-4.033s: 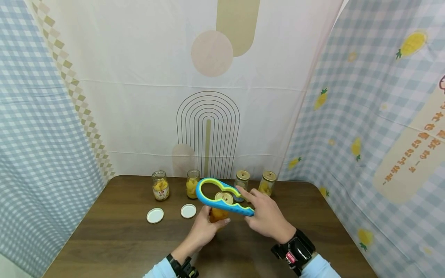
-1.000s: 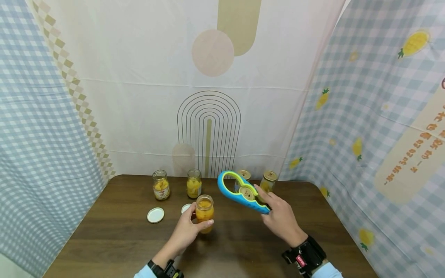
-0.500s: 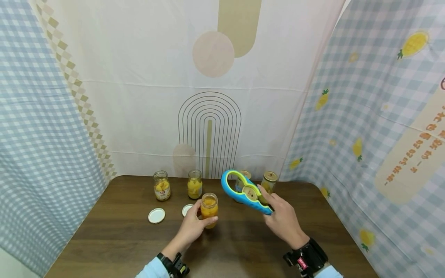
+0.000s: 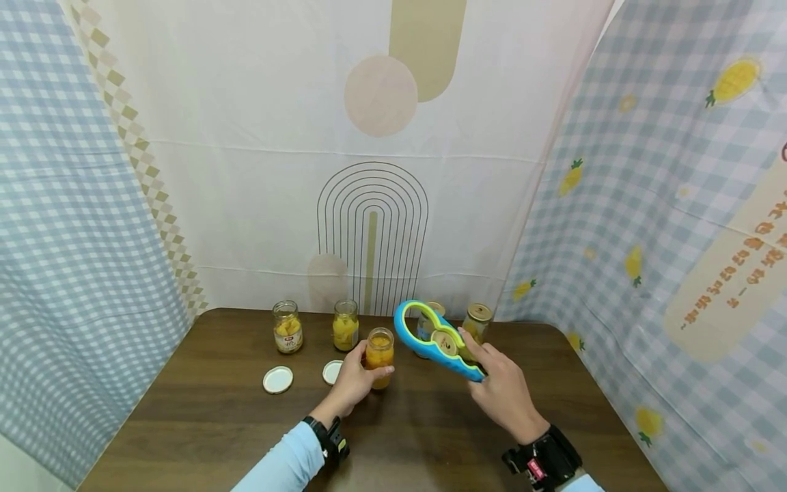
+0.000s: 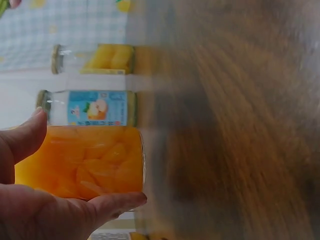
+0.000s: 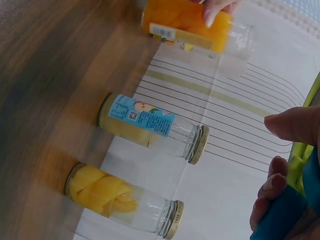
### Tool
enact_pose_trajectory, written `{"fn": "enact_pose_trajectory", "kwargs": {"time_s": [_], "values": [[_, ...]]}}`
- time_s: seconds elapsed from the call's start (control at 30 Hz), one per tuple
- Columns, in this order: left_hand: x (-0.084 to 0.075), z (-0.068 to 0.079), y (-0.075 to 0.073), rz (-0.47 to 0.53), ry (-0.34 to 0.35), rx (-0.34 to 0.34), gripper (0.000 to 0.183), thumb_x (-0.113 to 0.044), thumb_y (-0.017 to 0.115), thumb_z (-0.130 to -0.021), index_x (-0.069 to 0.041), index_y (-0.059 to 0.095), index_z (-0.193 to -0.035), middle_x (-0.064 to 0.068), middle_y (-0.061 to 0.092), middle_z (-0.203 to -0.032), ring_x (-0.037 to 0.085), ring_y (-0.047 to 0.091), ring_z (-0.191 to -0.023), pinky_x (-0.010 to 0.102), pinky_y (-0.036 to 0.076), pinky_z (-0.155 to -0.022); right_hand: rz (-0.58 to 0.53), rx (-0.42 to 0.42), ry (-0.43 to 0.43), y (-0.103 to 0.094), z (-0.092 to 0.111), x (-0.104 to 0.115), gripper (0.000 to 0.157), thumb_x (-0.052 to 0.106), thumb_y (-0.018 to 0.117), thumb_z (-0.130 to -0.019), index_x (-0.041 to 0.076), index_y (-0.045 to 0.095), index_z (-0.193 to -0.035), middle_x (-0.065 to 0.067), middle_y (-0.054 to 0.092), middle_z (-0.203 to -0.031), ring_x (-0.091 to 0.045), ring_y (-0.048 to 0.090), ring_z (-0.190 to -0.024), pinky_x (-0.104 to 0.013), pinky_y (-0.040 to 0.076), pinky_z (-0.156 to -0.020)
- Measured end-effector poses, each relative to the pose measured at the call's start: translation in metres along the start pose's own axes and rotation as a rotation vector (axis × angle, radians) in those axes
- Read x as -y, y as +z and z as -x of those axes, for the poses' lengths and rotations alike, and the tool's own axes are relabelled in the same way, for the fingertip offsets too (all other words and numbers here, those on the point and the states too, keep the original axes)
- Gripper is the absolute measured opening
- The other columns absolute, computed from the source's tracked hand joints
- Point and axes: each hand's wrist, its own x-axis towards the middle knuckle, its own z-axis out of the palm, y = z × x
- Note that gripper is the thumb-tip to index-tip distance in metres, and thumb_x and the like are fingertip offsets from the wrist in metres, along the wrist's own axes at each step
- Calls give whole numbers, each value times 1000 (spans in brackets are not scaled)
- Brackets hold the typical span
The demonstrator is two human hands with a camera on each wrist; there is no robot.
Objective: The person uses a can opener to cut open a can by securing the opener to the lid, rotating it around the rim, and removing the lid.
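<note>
My left hand (image 4: 353,383) grips a lidless glass jar of orange fruit pieces (image 4: 380,355) around its side, thumb on the near side. In the left wrist view the jar (image 5: 95,162) is upright, close over the table. To the right, my right hand (image 4: 501,389) holds a blue and lime-green jar opener (image 4: 424,348) by its handles, raised above the table. A gold lid (image 4: 444,343) sits in the opener's smaller opening. Only part of the opener (image 6: 295,200) shows in the right wrist view, where the thumb and fingers wrap its handles.
Two lidless jars of yellow fruit, one left (image 4: 287,328) and one nearer the middle (image 4: 346,326), stand at the back. White-sided lids (image 4: 278,380) lie in front of them. Back right are two gold-lidded jars, one blue-labelled (image 6: 145,117) and one with yellow fruit (image 6: 117,197).
Four seconds ago the orange-fruit jar's lid was on it, inside the opener; now the lid is off, held in the opener. Over the last second the left hand carried the jar rightward and back.
</note>
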Motion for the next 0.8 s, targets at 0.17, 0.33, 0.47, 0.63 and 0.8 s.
{"fn": "enact_pose_trajectory", "kwargs": {"time_s": [0.17,0.33,0.47,0.63,0.8], "values": [[7,-11,5,-34,11,-23,56,-19,85,-94,-6,57,-141,16,68,-137,33,67,-125,54,58,-107,0,1,4,1,1,1,91,-6,80,-76,23,55,-158,1,60,-86,-5,32,-64,-21,27,-60],[8,-17,9,-36,10,-42,53,-16,84,-94,-6,58,-138,15,69,-134,32,68,-123,54,58,-106,2,-7,-4,2,1,1,91,-5,82,-76,23,55,-158,1,60,-86,-5,33,-65,-21,28,-60],[5,-22,10,-42,-2,-46,51,-17,83,-95,-7,57,-138,15,68,-134,31,67,-121,54,58,-106,3,-14,-8,3,2,1,92,-5,83,-76,25,54,-158,1,60,-86,-6,34,-65,-22,28,-61],[4,-30,12,-61,-22,-51,52,-20,83,-95,-9,56,-139,14,67,-134,31,66,-120,55,57,-105,-9,-17,-14,4,3,1,93,-6,83,-75,25,54,-158,0,63,-88,-7,35,-66,-22,28,-61],[8,-41,15,-73,27,-70,55,-22,83,-95,-8,54,-141,15,67,-130,29,66,-115,51,58,-102,-16,-13,-12,4,3,3,93,-6,83,-75,24,55,-158,-3,65,-90,-7,36,-67,-22,29,-61]]}}
